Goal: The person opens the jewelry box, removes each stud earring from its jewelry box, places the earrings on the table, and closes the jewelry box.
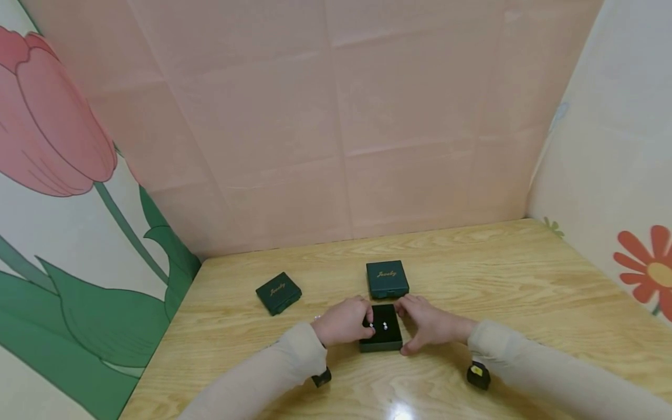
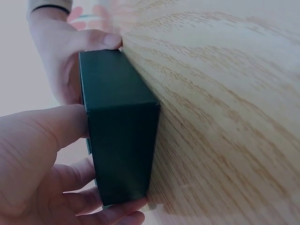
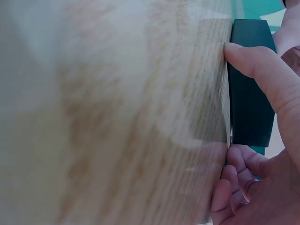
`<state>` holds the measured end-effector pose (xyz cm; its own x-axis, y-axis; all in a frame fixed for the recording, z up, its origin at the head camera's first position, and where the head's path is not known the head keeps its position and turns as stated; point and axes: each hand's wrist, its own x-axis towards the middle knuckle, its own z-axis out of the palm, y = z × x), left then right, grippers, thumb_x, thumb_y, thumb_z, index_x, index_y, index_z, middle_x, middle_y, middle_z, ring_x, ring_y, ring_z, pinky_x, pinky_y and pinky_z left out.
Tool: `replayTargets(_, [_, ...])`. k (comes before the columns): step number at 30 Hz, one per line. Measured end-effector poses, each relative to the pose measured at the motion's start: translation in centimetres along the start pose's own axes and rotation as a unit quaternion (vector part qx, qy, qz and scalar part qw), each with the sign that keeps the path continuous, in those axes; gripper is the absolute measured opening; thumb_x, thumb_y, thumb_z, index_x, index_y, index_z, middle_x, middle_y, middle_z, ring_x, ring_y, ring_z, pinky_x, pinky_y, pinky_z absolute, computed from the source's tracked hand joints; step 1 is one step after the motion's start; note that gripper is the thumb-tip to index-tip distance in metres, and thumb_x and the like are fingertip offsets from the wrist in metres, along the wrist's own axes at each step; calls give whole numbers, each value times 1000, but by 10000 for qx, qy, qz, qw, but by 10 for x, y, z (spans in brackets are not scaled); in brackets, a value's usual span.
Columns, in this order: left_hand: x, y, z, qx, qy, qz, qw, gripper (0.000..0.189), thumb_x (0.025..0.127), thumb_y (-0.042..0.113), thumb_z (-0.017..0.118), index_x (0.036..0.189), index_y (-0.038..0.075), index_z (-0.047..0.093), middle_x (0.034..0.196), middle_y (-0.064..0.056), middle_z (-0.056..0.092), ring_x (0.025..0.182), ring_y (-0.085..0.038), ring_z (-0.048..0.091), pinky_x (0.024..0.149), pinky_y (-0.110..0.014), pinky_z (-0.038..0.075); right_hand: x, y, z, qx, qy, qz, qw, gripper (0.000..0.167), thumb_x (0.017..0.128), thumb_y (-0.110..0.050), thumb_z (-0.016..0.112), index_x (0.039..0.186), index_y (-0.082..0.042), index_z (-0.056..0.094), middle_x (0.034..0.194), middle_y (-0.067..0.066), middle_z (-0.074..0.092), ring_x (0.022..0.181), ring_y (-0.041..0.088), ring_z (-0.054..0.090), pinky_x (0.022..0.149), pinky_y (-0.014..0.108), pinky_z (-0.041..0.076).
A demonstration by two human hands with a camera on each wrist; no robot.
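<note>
In the head view a dark green jewelry box (image 1: 381, 346) without a lid on top lies on the table, a black insert (image 1: 387, 337) inside. One small shiny earring (image 1: 385, 326) sits in the insert's right half. My left hand (image 1: 343, 321) reaches over the left side, thumb and forefinger pinching a second shiny earring (image 1: 371, 326) at the insert. Its other fingers curl by the box's outer wall (image 2: 123, 154) in the left wrist view. My right hand (image 1: 427, 322) holds the right side, thumb at the near corner and fingers at the far corner.
Behind the open box stands a closed green jewelry box (image 1: 387, 279) with gold lettering. Another closed jewelry box (image 1: 279, 293) lies further left, turned at an angle. A tiny shiny piece (image 1: 317, 318) shows just left of my left hand. A pink cloth backdrop (image 1: 336, 146) rises behind the table.
</note>
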<state>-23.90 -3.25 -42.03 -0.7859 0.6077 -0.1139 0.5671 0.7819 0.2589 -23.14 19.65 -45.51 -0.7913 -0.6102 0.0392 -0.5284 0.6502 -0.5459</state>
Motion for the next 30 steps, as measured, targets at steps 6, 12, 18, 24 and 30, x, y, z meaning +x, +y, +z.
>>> replayTargets(6, [2,-2,1,-56,-21,6,10000,18,82,27,75,84,17,60,84,7,54,71,-6,49,65,-20,43,0,0,1,-20,37,21,10000,72,62,-39,88,115,-7,52,106,2,50,101,21,44,90,41,39])
replayTargets(12, [1,-2,0,-140,-34,2,9999,18,82,25,75,85,16,60,83,7,53,71,-6,48,65,-19,42,1,1,1,-24,35,19,10000,72,62,-39,88,115,-7,51,107,3,49,101,22,44,89,42,39])
replayTargets(18, [0,-2,-2,-256,-59,6,9997,17,81,24,75,85,16,60,83,7,53,70,-7,48,63,-19,42,1,2,1,-23,13,51,10000,73,62,-40,88,116,-7,51,108,3,50,102,22,44,90,43,39])
replayTargets(24, [2,-5,-3,-675,-126,-38,9976,15,82,22,75,83,16,61,83,7,55,69,-8,49,62,-20,42,1,1,1,1,-31,81,10000,74,63,-41,87,117,-6,51,107,2,49,102,22,43,91,44,39])
replayTargets(30, [4,-9,-2,-924,-154,12,9956,15,82,21,75,81,18,61,82,7,55,68,-7,49,60,-21,41,0,0,0,6,-22,113,9999,74,62,-39,88,118,-5,51,108,3,49,102,22,43,90,42,39])
